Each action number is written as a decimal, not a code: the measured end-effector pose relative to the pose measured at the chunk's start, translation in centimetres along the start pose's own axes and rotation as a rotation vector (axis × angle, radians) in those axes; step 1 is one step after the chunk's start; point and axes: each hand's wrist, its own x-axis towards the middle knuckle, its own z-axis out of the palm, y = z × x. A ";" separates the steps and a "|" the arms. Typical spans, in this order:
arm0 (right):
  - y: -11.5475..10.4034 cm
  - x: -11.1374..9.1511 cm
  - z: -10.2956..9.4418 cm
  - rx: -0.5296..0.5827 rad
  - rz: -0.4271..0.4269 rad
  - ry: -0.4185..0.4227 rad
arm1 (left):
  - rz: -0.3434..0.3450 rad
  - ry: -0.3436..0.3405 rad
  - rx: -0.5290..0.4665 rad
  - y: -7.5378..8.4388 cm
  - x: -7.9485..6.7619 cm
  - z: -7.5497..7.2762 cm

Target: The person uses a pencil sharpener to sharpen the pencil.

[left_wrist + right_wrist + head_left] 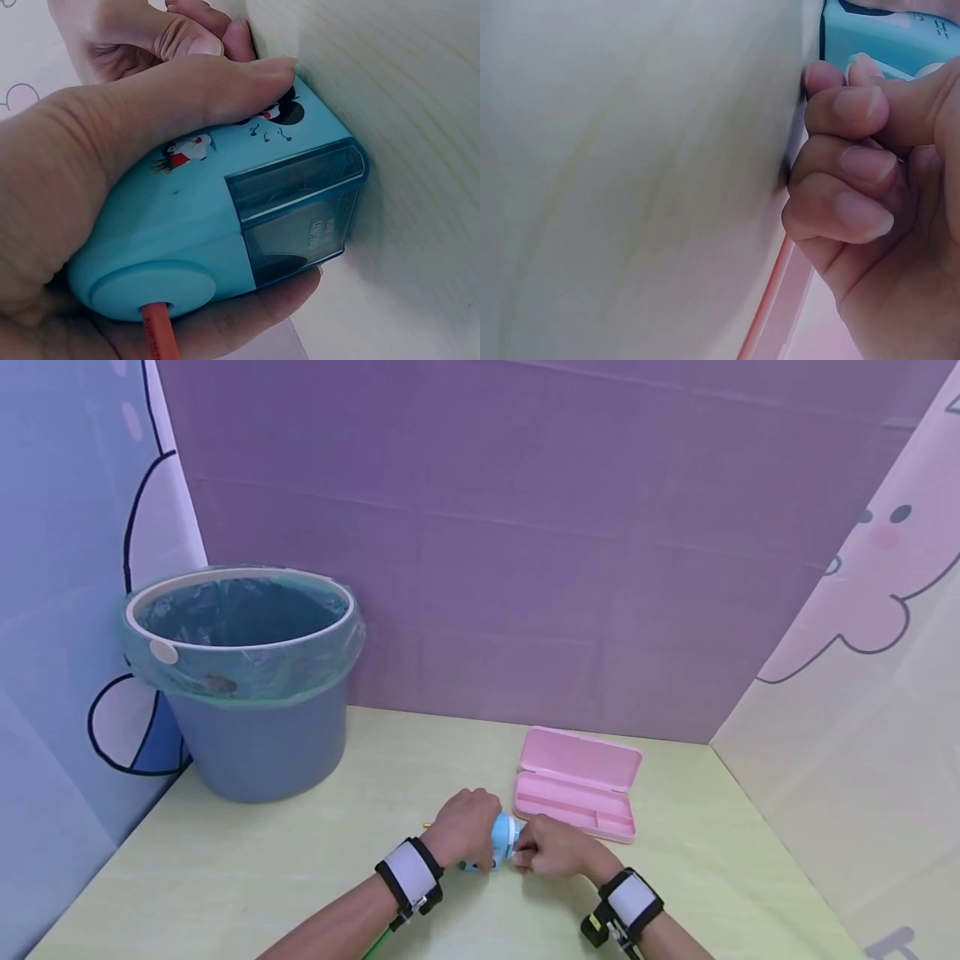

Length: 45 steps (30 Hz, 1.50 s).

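My left hand grips a light blue desktop pencil sharpener on the table, thumb across its cartoon-printed side and fingers underneath. A red pencil sticks out of the round hole in the sharpener's end. The see-through shavings drawer sits in the body. At the opposite end, the fingers of my right hand are curled together, thumb and forefinger pinching the sharpener's crank. Most of that crank is hidden by the fingers.
Just behind the right hand lies an open pink pencil case, its lid tipped back. A blue bin lined with a green bag stands at the back left. Purple cloth rises behind the table, with printed panels at both sides.
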 end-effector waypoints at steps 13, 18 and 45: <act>0.2 -0.8 0.2 0.033 -0.026 -0.016 | -0.003 0.008 0.021 0.3 -0.2 -0.1; -0.1 -1.0 0.0 0.042 -0.041 -0.020 | -0.014 0.002 0.021 0.3 -0.3 -0.3; -1.2 -2.2 -1.2 0.177 -0.090 -0.081 | -0.056 -0.015 0.010 0.3 -0.1 -0.1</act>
